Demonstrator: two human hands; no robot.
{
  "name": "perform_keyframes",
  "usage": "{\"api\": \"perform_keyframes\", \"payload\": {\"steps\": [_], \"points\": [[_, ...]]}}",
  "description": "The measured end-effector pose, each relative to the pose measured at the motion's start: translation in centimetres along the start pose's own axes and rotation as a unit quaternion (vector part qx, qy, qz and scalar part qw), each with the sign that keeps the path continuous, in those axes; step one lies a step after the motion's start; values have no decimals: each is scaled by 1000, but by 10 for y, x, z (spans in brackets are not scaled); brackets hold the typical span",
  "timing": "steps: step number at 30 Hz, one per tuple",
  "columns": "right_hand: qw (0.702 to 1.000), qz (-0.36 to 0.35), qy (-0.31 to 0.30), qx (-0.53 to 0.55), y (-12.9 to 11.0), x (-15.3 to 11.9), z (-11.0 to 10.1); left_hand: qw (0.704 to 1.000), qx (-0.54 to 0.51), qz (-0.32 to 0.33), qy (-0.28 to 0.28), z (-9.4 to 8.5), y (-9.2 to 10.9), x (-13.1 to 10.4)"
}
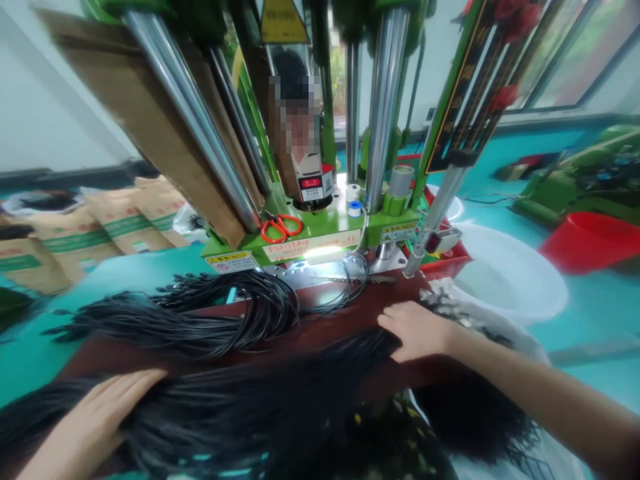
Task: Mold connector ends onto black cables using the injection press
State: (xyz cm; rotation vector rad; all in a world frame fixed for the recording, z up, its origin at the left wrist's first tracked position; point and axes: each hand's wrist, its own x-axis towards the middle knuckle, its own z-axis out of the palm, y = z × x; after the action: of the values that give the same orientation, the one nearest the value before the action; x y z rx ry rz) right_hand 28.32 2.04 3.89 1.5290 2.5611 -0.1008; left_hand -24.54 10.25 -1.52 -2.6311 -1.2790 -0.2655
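Looking like a factory workshop — housing a tall green press (320,223) with steel columns (390,100) and warning labels (233,262), plus a second green machine (575,177) across the turquoise floor (595,333). Also showing black cables (245,323) heaped in bulk on the work table (327,328) and printed sacks (75,237) lined up behind — suggesting production in quantity.

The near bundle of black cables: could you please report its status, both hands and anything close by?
Left hand laid across near bundle. Right hand gripping its narrowed right end. Second bundle just beyond, on brown tabletop.

Black cables (240,400) — scissors (281,228) orange-handled — machine base (320,233) green.
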Motion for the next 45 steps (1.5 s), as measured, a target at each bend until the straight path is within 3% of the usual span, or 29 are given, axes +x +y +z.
{"api": "perform_keyframes", "payload": {"steps": [3, 8, 12, 14, 17, 20, 22, 26, 29, 32, 35, 40, 42, 45], "points": [[999, 50, 13, -14, 2, -23, -4, 999, 30, -17, -17, 1, 10, 22], [992, 86, 92, -24, 48, -38, 13, 993, 75, -65, -61, 7, 33, 34], [993, 47, 107, 25, 75, -39, 34, 992, 73, -50, -91, -19, 49, 32], [989, 21, 138, 42, 80, -43, 39, 992, 75, -41, -95, -40, 74, 32], [978, 1, 204, 40, 79, -52, 39, 995, 39, 1, -91, -58, 139, 32], [967, -32, 247, 48, 62, -57, 33, 999, 2, 17, -50, -46, 200, 27], [961, -83, 256, 66, 43, -58, 31, 1000, 8, 18, -16, -29, 219, 24], [944, -152, 277, 95, -3, -54, 39, 998, 39, 55, 16, -12, 205, 34], [949, -116, 280, 89, -27, -42, 48, 995, 33, 93, -9, -19, 187, 54], [970, -48, 228, 66, -32, -25, 48, 995, 44, 86, -27, -25, 182, 73], [988, -17, 149, 21, -22, -14, 41, 995, 69, 66, -32, -21, 185, 84], [1000, -1, 12, -8, -16, -18, 15, 996, 67, 50, -17, -10, 187, 87], [999, 13, -33, -1, -24, -23, -6, 997, 54, 47, -18, -9, 188, 85], [998, 44, -45, -22, -41, -33, -43, 998, 40, 47, -19, -9, 188, 83]]}}
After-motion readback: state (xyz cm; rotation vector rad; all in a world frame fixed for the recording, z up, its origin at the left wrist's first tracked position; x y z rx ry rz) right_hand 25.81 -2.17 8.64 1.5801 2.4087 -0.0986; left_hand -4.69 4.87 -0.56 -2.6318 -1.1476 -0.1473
